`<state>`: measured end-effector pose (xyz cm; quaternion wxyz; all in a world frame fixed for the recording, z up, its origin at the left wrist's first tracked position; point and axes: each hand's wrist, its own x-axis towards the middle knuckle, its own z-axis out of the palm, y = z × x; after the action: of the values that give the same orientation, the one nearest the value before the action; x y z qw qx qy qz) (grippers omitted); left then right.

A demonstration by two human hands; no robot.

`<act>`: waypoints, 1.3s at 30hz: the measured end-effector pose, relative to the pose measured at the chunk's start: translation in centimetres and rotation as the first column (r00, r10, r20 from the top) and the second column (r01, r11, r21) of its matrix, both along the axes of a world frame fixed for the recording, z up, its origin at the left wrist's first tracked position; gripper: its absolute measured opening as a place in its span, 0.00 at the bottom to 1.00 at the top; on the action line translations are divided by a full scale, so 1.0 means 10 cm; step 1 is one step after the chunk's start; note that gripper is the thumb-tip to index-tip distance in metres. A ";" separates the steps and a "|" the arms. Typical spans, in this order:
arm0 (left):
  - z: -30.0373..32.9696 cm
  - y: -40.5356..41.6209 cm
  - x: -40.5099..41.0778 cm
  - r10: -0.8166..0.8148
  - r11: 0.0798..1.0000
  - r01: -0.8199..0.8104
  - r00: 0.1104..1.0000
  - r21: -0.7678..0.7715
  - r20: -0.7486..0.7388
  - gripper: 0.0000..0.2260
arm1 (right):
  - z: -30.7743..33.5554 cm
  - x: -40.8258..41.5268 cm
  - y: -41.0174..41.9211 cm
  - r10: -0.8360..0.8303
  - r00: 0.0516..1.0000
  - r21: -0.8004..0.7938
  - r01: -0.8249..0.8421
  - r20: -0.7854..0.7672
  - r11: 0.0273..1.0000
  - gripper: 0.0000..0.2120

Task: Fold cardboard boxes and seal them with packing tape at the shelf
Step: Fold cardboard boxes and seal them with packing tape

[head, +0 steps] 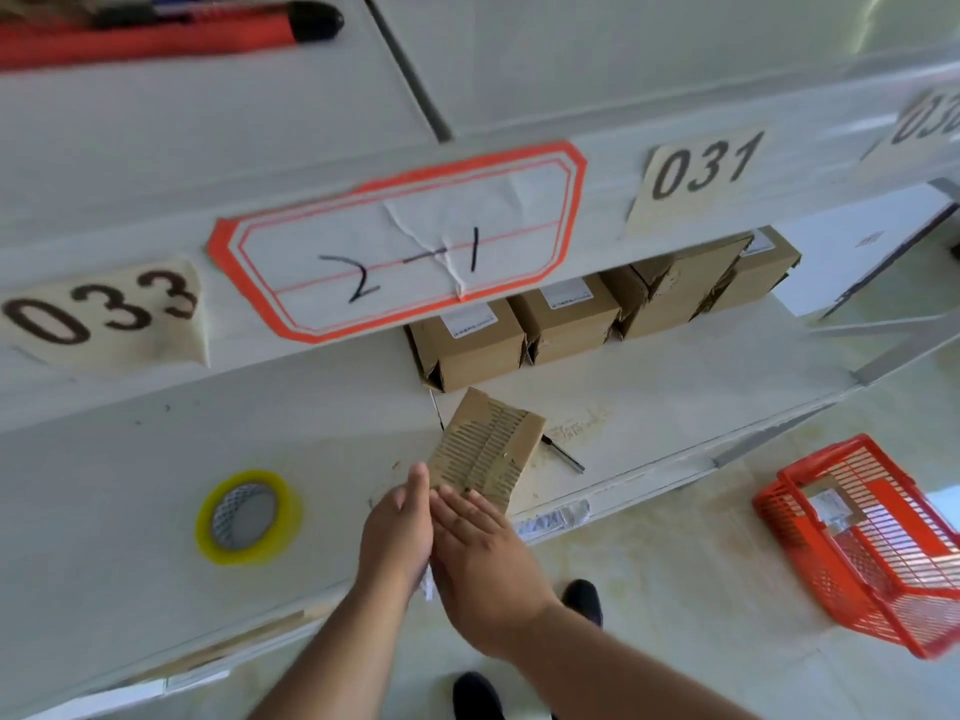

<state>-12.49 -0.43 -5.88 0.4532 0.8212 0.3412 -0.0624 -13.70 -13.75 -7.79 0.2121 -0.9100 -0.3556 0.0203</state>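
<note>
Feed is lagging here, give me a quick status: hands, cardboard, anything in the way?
Left hand and right hand open, flat around the torn cardboard piece. Tape roll untouched on the shelf, left. Pen lies beside the cardboard.

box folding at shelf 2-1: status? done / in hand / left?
Done: several brown boxes stand folded at the back of the shelf; whether they are taped cannot be told. In hand: a torn cardboard piece lies at the fingertips of the left hand and right hand, both flat. Left: the tape roll lies untouched nearby, so sealing appears still ahead.
</note>
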 end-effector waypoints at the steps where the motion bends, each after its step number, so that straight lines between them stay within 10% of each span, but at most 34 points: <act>1: -0.01 0.00 0.02 -0.024 0.999 0.024 1.000 0.038 -0.010 0.27 | 0.02 0.03 -0.02 0.012 1.000 0.011 -0.012 -0.013 1.000 0.25; 18: -0.13 0.01 0.01 -0.088 0.983 0.094 0.995 0.158 -0.048 0.29 | 0.20 1.25 -0.02 -0.381 0.916 -0.510 0.270 -0.124 0.817 0.50; 23: -0.17 -0.01 0.02 -0.059 0.988 0.061 0.998 0.141 -0.019 0.28 | 0.24 0.76 -0.04 -0.256 0.955 -0.482 0.156 -0.150 0.862 0.42; 27: -0.18 0.01 0.05 -0.069 0.992 0.072 0.997 0.104 -0.028 0.28 | 0.22 0.04 -0.13 -0.027 0.994 -0.098 0.017 -0.104 0.995 0.30; 30: -0.07 0.03 0.02 -0.123 0.981 0.122 0.992 0.149 0.000 0.25 | 0.39 -0.16 -0.32 -0.121 0.875 0.289 0.281 -0.468 0.915 0.20; 33: 0.03 0.04 0.04 -0.209 0.913 0.172 0.976 0.371 0.060 0.18 | 0.38 -0.06 -0.40 -0.411 0.466 0.215 0.824 -0.784 0.524 0.14; 35: 0.07 -0.02 0.09 -0.317 0.871 0.288 0.948 0.398 0.008 0.21 | 0.37 0.01 -0.33 -0.260 0.309 0.109 0.808 -0.915 0.579 0.17; 39: 0.16 -0.11 -0.01 -0.333 0.904 0.338 0.941 0.261 -0.064 0.48 | 0.53 -0.07 -0.24 -0.152 0.343 0.195 0.785 -0.927 0.588 0.18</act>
<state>-12.56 -1.49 -4.24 0.3173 0.9207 0.2041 -0.1000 -14.44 -16.11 -2.50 0.6363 -0.7142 0.1125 0.2692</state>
